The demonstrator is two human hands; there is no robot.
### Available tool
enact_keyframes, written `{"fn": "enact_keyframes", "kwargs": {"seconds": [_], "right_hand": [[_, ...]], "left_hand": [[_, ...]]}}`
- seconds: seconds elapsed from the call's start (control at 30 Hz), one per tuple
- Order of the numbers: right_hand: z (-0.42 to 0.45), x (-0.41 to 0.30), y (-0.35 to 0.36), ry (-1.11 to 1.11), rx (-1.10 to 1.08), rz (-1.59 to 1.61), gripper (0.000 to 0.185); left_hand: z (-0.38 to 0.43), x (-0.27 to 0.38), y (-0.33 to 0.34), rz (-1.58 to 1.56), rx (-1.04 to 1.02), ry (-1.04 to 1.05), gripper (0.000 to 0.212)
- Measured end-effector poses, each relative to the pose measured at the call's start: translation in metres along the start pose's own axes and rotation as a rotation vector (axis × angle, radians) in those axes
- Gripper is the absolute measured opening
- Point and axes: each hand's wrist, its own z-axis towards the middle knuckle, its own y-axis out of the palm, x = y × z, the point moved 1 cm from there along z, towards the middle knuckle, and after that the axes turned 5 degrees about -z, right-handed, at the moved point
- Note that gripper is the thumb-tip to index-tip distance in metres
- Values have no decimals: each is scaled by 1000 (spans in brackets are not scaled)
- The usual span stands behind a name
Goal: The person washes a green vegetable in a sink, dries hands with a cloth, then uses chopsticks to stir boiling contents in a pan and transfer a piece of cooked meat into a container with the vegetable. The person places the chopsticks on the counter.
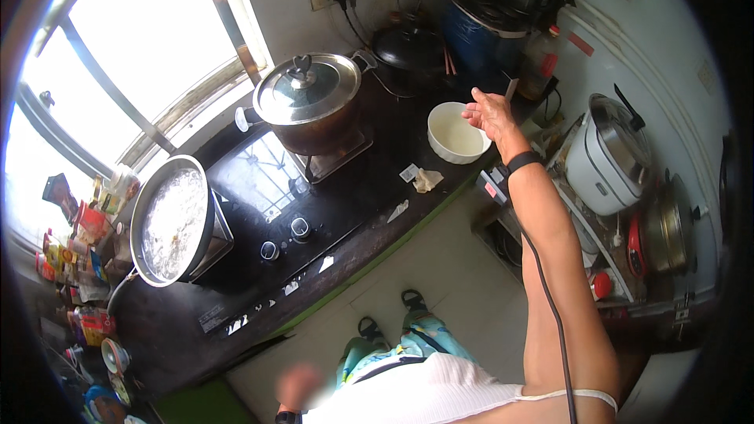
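My right hand (pixel 492 115) reaches out over the right rim of a white ribbed bowl (pixel 452 144) on the dark counter. Its fingers are loosely bent and apart, with nothing seen in them. The bowl holds a pale, cloudy content. Just behind the hand stands a thin light-brown piece (pixel 511 89), apparently not gripped. My left hand (pixel 300 386) hangs low by my body and is blurred, so its fingers cannot be made out. Nearest to the bowl lie a crumpled beige scrap (pixel 427 180) and a small printed card (pixel 409 172).
A lidded pot (pixel 318 106) stands on the rear burner of the black glass hob (pixel 259 174). On the other burner, a pan of bubbling liquid (pixel 175 227) sits by crowded jars and packets (pixel 88 247). At right, a white rice cooker (pixel 607 159) rests on a shelf.
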Motion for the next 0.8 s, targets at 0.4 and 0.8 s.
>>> {"fn": "enact_keyframes", "kwargs": {"seconds": [0.4, 0.8], "right_hand": [[114, -10, 31, 146, -64, -38, 53], [148, 2, 34, 214, -278, 181, 15]], "left_hand": [[-15, 44, 99, -187, 194, -45, 13], [-10, 48, 105, -116, 281, -75, 19]]}}
